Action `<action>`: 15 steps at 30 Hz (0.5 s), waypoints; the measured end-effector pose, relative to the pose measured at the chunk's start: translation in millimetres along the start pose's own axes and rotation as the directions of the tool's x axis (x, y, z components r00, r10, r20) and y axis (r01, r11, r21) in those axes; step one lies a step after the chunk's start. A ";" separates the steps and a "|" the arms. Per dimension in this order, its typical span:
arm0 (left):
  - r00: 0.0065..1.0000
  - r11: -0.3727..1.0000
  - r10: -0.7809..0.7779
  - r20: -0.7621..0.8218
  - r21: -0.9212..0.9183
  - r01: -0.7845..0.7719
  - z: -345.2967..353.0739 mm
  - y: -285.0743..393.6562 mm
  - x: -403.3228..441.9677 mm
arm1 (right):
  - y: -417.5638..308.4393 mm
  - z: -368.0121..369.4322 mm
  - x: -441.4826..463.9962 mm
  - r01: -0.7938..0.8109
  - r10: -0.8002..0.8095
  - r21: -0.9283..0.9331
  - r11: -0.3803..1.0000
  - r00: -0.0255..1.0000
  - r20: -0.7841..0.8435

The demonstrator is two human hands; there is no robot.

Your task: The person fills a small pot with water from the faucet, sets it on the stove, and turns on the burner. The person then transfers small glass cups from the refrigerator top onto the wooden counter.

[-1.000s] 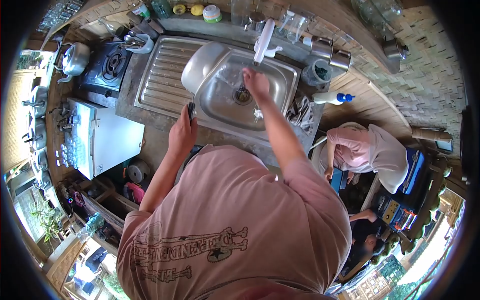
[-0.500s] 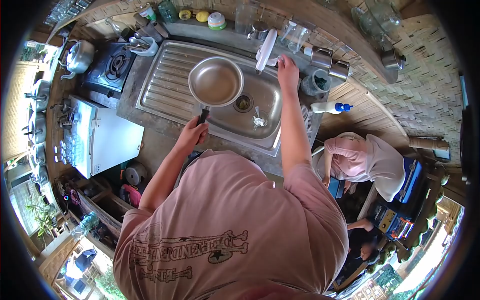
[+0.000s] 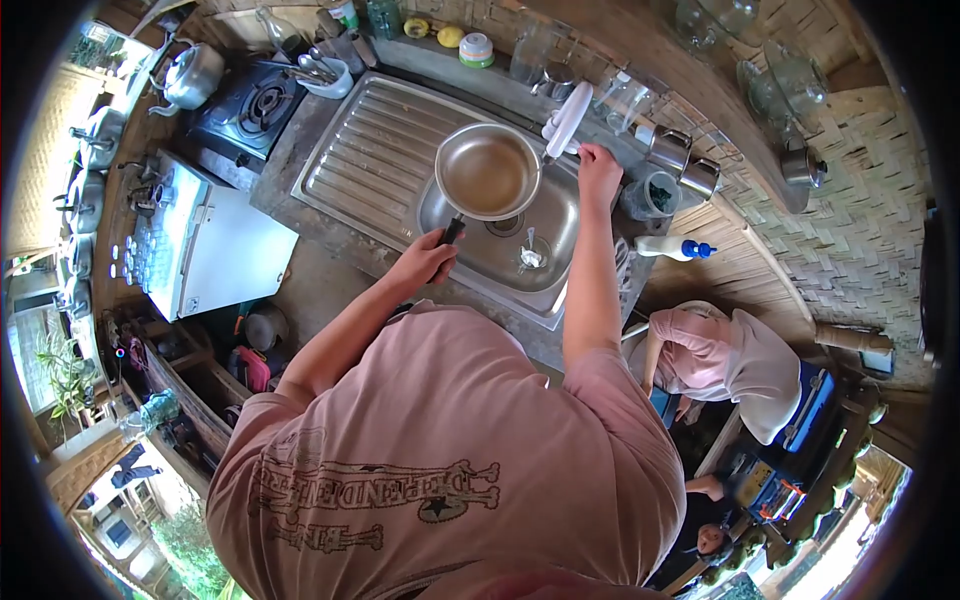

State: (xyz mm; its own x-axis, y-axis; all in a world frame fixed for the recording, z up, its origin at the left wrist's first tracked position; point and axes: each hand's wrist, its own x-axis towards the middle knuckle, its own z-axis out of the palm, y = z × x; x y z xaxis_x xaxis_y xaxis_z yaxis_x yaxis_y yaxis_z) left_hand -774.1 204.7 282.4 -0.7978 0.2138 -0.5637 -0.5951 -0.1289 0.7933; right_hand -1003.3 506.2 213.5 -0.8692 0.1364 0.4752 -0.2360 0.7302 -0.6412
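Observation:
A metal saucepan point(image 3: 488, 172) hangs upright over the left part of the steel sink point(image 3: 556, 285), its inside facing up. My left hand point(image 3: 425, 258) is closed round its black handle. Beyond the sink stands a white faucet point(image 3: 570, 118), its spout just to the right of the pan's rim. My right hand point(image 3: 600, 175) is at the right side of the faucet, fingers closed at its small white lever. Whether water runs is hard to tell. A small clear item with something white point(image 3: 531, 257) lies in the basin, near the drain.
Left of the sink are a ribbed drainboard point(image 3: 370, 150), a gas stove point(image 3: 262, 105) and a kettle point(image 3: 192, 76). Jars and metal cups point(image 3: 670, 148) line the back ledge. A white bottle with a blue cap point(image 3: 672, 247) is at the right. Two other people are at lower right.
The pan went from tilted over the basin to upright, then moved right toward the faucet with my left hand. My right hand left the basin and reached the faucet's side.

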 end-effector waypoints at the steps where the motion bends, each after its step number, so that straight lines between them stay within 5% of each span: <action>1: 1.000 1.000 -0.005 0.009 0.023 0.004 1.2 2.0 0.3 | 0.1 0.4 -2.4 0.001 -0.001 -0.005 1.000 1.000 0.010; 15: 0.998 1.000 -0.030 0.061 0.008 0.030 3.3 -5.2 2.0 | -8.7 -5.6 -18.8 0.030 -0.029 -0.023 0.999 0.999 0.037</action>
State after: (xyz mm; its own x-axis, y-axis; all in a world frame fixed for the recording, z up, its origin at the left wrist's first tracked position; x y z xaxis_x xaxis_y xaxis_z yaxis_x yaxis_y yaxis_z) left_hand -772.3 209.0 277.9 -0.7719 0.2768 -0.5724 -0.6180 -0.1150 0.7777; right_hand -982.5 501.0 213.5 -0.8774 0.0905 0.4711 -0.2517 0.7492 -0.6127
